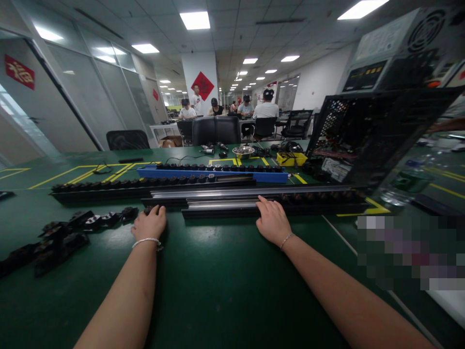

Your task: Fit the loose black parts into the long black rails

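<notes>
My left hand (pixel 149 224) rests on the green table, its fingers curled round a small black part at the left end of a long black and silver rail (pixel 232 203). My right hand (pixel 271 221) lies on the near edge of the same rail, fingers bent over it. Behind it lie a second black rail (pixel 109 190) studded with black knobs and a blue rail (pixel 218 173) carrying a row of the same knobs. Both wrists wear thin bracelets.
Loose black parts (pixel 58 237) lie in a pile at the left. An open black computer case (pixel 378 135) stands at the right, a yellow tray (pixel 290 158) and a metal bowl (pixel 243 151) behind the rails. Several people sit at a far table (pixel 225 114).
</notes>
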Available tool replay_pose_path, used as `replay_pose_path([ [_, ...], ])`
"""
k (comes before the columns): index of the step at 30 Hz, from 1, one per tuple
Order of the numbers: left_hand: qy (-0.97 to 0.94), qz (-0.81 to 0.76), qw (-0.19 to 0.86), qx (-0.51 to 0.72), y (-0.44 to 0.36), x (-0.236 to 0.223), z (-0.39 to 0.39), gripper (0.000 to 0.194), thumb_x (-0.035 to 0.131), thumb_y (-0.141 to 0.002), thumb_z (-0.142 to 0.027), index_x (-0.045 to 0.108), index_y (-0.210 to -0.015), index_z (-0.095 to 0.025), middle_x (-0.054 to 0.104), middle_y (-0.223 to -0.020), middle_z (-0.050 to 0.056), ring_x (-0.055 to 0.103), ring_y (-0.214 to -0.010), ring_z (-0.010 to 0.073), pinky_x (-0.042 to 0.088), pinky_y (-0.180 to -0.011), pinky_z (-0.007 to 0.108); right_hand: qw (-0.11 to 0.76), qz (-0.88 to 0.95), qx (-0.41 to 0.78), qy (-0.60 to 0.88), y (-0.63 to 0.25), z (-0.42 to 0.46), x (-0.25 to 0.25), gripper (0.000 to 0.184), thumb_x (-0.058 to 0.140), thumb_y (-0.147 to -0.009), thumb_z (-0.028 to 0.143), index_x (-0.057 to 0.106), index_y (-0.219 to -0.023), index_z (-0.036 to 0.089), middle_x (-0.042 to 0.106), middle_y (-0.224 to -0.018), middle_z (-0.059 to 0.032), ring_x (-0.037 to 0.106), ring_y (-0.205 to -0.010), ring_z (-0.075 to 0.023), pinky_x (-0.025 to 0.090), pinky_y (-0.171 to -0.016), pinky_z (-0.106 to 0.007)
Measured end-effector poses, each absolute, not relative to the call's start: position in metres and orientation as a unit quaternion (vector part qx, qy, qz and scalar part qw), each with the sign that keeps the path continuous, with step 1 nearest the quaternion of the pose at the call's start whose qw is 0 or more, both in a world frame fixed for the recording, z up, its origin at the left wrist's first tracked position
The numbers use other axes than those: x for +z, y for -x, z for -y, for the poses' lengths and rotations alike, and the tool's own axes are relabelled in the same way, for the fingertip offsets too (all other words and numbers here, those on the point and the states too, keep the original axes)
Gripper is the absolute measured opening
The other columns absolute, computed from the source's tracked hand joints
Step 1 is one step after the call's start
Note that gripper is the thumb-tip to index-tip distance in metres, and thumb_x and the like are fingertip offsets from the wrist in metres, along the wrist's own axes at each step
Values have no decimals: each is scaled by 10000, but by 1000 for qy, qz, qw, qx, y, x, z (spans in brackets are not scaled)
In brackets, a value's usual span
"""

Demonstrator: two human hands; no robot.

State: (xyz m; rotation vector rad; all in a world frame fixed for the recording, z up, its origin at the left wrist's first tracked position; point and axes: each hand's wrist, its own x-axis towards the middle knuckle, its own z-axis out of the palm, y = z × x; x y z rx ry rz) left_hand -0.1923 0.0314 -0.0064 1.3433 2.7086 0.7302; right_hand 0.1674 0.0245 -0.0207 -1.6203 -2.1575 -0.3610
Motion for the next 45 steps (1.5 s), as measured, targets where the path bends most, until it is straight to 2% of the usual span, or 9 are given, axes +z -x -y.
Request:
replay_pose_path([
  [7,-374,-888,35,265,217,-12,-33,588,364,-806,-574,572,-1240,-236,341,-1445,180,269,-1330,421,262,-1011,616,199,778,-122,584,-168,-24,-19,492,438,-743,144,541,-1223,114,465,-1392,-106,431,-1215,-226,226,-1072,-391],
  [11,-374,-874,-26,309,208,-10,-32,562,391,-818,-540,588,-1193,-171,235,-1485,213,210,-1342,442,264,-998,634,200,778,-122,583,-168,-24,-20,537,433,-747,148,503,-1279,113,460,-1396,-98,430,-1215,-226,222,-1074,-390],
  [17,-495,-765,-158,381,165,6,-36,444,384,-863,-454,560,-1154,-169,309,-1459,136,288,-1336,297,298,-1067,462,222,780,-124,572,-169,-25,-20,538,436,-742,147,514,-1274,112,510,-1351,-97,447,-1195,-223,239,-1067,-389],
  [24,-663,-624,-155,384,111,8,-25,358,345,-898,-366,524,-1139,-171,405,-1408,123,334,-1323,215,274,-1094,394,290,741,-141,589,-175,-24,-9,416,442,-759,160,621,-1135,152,615,-1186,-87,459,-1138,-232,302,-1017,-372],
  [28,-732,-592,-150,303,94,-5,-16,422,370,-884,-410,508,-1193,-158,363,-1451,125,235,-1381,237,236,-1116,420,295,697,-172,631,-177,-22,-9,427,459,-755,182,602,-1153,124,543,-1269,-129,381,-1221,-279,258,-1049,-430],
  [31,-738,-621,-134,226,89,-19,-13,540,396,-863,-457,431,-1315,-162,305,-1494,118,169,-1403,283,186,-1120,504,294,665,-187,660,-178,-22,-12,538,473,-731,179,509,-1259,80,437,-1370,-177,301,-1285,-332,261,-1037,-486],
  [34,-728,-651,-120,178,88,-27,-9,612,395,-854,-490,359,-1386,-190,286,-1507,103,144,-1409,301,145,-1114,560,285,654,-185,676,-179,-23,-16,625,478,-717,176,417,-1328,59,371,-1413,-209,289,-1290,-356,281,-1016,-511],
  [39,-734,-654,-101,155,89,-28,8,648,383,-859,-498,294,-1429,-202,254,-1520,102,131,-1412,297,151,-1108,576,290,664,-170,668,-180,-25,-19,649,465,-709,170,391,-1345,67,379,-1415,-198,306,-1279,-340,303,-1010,-503],
  [45,-743,-645,-84,160,91,-27,8,619,379,-866,-474,311,-1421,-206,273,-1514,95,150,-1409,298,185,-1110,549,312,677,-153,649,-178,-25,-18,638,445,-706,140,399,-1337,56,402,-1395,-191,320,-1282,-316,301,-1044,-478],
])
